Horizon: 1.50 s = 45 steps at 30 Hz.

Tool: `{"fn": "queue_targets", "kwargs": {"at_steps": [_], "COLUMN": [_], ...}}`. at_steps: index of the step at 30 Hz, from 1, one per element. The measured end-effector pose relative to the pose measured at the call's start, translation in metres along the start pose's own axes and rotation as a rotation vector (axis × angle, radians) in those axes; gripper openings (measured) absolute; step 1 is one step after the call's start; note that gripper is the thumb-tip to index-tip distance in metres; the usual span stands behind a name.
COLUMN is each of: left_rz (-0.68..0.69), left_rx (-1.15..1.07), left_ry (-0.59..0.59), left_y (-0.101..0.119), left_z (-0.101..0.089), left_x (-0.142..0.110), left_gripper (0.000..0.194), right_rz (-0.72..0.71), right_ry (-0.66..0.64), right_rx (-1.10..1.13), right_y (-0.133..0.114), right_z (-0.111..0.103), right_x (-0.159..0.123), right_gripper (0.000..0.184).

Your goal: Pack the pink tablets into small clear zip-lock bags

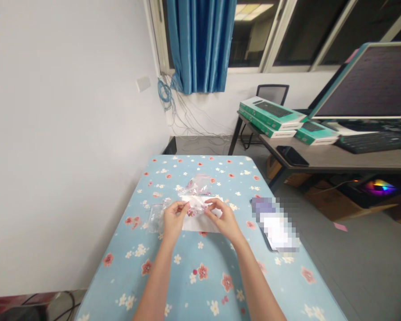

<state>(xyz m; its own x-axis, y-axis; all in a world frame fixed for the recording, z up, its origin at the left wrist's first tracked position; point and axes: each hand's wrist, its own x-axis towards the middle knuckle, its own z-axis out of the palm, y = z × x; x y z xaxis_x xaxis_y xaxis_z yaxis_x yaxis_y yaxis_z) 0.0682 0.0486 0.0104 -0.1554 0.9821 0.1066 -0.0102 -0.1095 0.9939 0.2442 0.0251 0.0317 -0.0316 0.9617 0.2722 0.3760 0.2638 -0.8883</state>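
Between my hands is a small clear plastic bag (197, 203) with small pink and red pieces in or under it. My left hand (174, 216) pinches its left side between thumb and fingers. At the opposite side, my right hand (223, 217) is curled with thumb and fingertips on the bag's edge. Beneath them lies a white sheet of paper (200, 225) on the table. Another clear bag (155, 217) rests just left of my left hand. A third crinkled clear bag (199, 183) lies beyond the paper. What exactly the bags contain is too small to tell.
A blue flowered cloth covers the table (187, 285). A phone-like object (276, 225), its screen blurred out, lies at the right edge. White wall stands close on the left. On a desk (321, 156) at right are keyboard boxes (270, 113), a monitor (367, 82) and a phone (292, 156).
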Motion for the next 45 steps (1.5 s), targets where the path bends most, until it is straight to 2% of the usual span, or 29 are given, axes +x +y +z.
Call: {"fn": "queue_targets", "kwargs": {"at_steps": [2,5,7,9,11,16,20,24,27,31,33,37,40,43,45], "left_rz": [0.054,0.305,0.509,0.649,0.732,0.895,0.948,0.927,0.834,0.623,0.513,0.331,0.224,0.16,0.167], "left_rx": [0.075,0.299,0.422,0.516,0.607,0.74,0.822,0.807,0.717,0.475,0.37,0.291,0.22,0.163,0.183], "left_ry": [0.007,0.049,0.033,-0.007,-0.008,0.106,0.124,0.11,0.069,-0.18,-0.249,-0.251,-0.274,-0.31,-0.316], "left_y": [0.003,0.01,0.014,0.017,0.017,0.014,0.014,0.014,0.016,0.022,0.024,0.025,0.024,0.024,0.024], "left_z": [-0.002,-0.003,-0.002,-0.001,0.001,0.001,0.001,0.002,0.002,0.003,0.005,0.01,0.012,0.013,0.012], "left_x": [-0.002,-0.008,-0.013,-0.017,-0.019,-0.019,-0.02,-0.021,-0.021,-0.024,-0.027,-0.029,-0.029,-0.029,-0.029], "left_gripper": [0.017,0.011,0.011,0.016,0.02,0.024,0.025,0.026,0.025,0.031,0.031,0.016,0.015,0.015,0.016], "right_rz": [0.01,0.068,0.117,0.154,0.187,0.337,0.389,0.447,0.449,0.349,0.294,0.224,0.174,0.093,0.038], "right_ry": [0.051,0.119,0.077,0.01,-0.017,-0.023,-0.037,-0.024,-0.013,0.016,0.019,-0.021,-0.086,-0.126,-0.119], "right_rx": [-0.003,0.113,0.243,0.348,0.408,0.531,0.611,0.631,0.62,0.562,0.533,0.488,0.458,0.347,0.23], "right_y": [-0.001,-0.005,-0.008,-0.012,-0.014,-0.015,-0.014,-0.015,-0.016,-0.016,-0.014,-0.008,-0.007,-0.01,-0.013], "right_z": [0.0,0.004,0.007,0.009,0.01,0.011,0.011,0.01,0.009,0.009,0.01,0.011,0.011,0.01,0.009], "right_x": [-0.001,-0.001,-0.001,-0.001,-0.001,-0.004,-0.005,-0.005,-0.005,-0.004,-0.004,-0.005,-0.007,-0.009,-0.01], "right_gripper": [0.022,0.02,0.032,0.041,0.045,0.045,0.036,0.026,0.023,0.024,0.026,0.029,0.031,0.031,0.029]}}
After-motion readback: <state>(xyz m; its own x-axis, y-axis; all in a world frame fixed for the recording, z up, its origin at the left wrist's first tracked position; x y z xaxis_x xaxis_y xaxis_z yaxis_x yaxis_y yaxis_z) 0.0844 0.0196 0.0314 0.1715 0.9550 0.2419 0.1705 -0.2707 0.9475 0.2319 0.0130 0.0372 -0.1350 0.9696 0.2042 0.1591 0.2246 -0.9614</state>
